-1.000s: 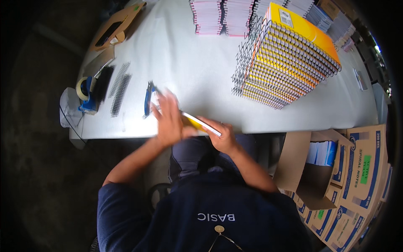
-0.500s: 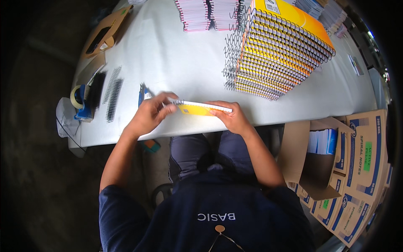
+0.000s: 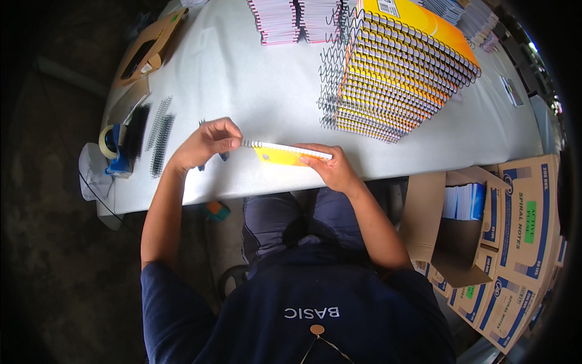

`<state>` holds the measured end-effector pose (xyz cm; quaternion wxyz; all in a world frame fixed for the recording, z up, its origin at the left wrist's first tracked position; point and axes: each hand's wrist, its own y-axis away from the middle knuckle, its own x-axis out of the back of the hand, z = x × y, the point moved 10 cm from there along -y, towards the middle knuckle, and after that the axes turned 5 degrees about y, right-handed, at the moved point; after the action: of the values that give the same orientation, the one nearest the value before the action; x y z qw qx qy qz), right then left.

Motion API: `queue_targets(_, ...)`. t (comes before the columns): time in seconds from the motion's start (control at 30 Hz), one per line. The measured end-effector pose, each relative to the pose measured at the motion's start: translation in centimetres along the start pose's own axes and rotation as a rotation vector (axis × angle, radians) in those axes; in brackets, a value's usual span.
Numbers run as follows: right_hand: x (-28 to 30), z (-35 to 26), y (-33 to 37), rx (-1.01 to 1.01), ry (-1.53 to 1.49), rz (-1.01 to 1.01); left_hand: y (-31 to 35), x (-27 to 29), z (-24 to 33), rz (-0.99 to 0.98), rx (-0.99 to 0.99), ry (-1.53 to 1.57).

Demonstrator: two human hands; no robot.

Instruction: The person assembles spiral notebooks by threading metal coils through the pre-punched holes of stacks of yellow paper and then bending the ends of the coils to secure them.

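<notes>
My right hand (image 3: 337,168) grips a small yellow notebook (image 3: 280,158) by its right end, thumb on the cover. The row of punched holes along its white page edge faces up. At the left end a dark spiral wire coil (image 3: 248,144) sticks out beyond the pages. My left hand (image 3: 209,143) is closed in a pinch on the outer end of this coil. Partly hidden under the left hand lies a blue-handled hand tool (image 3: 202,166), probably pliers. Left of it, loose spiral coils (image 3: 160,142) lie on the table.
A tall stack of yellow spiral notebooks (image 3: 400,79), coil ends protruding, stands on the white table (image 3: 260,85). Behind are pink-edged stacks (image 3: 274,23). A blue tape dispenser (image 3: 118,151) sits at the left edge, beyond it a cardboard piece (image 3: 153,48). An open carton (image 3: 424,209) stands at right.
My left hand has moved left and slightly up, and now pinches the coil end away from the notebook. The coil looks straighter along the edge. The right hand has barely moved.
</notes>
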<state>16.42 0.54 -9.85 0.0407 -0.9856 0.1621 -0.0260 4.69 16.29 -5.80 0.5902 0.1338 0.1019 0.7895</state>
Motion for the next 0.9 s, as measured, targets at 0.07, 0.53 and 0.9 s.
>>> queue_targets(0.07,0.1,-0.1,0.0,0.018,0.017,0.011,0.2,-0.4,2.9,0.051,-0.16,-0.365)
queue_targets(0.53,-0.9,-2.9,2.5,0.318,0.259,0.171,6.6,-10.8,-3.5,0.492,-0.797,-1.412)
queue_targets(0.9,-3.0,-3.9,4.1,0.475,0.348,0.185,8.1,-14.5,-4.1,0.37,-0.979,-1.451)
